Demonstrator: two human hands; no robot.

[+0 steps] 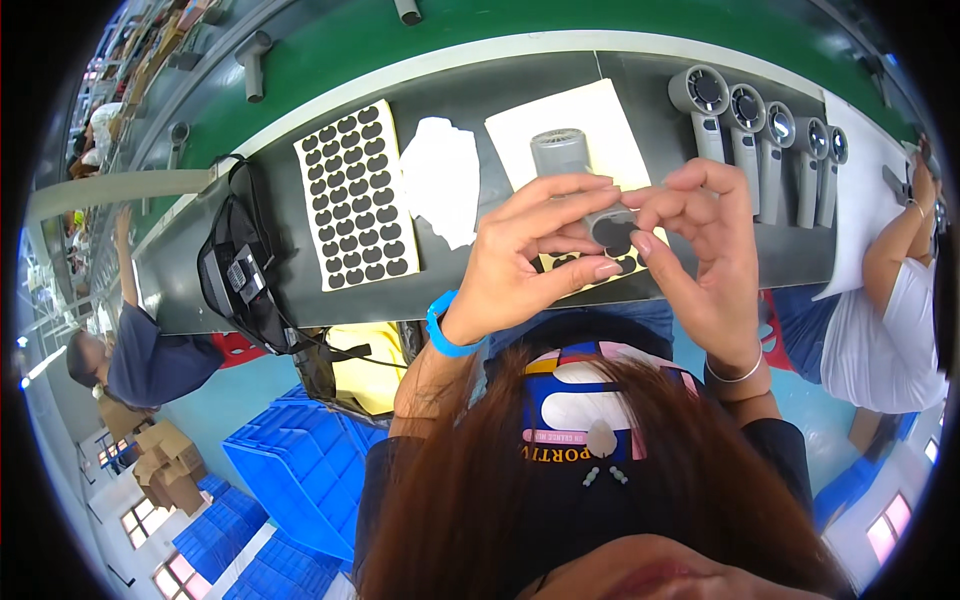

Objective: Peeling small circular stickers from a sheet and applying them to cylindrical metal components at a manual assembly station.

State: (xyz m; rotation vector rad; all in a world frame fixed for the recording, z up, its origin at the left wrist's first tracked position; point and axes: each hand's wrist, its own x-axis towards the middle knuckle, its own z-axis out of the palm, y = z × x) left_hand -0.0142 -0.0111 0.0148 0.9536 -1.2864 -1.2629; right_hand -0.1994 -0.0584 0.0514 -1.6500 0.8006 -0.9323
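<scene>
Both hands meet over the dark workbench [300, 300]. The left hand [530, 250] pinches the grey handheld fan [575, 165] by its handle, and the right hand [705, 235] presses a black pad [612, 232] against it. Behind lie a sheet of black pads [358, 195] and 5 grey fans [765, 140] in a row.
</scene>
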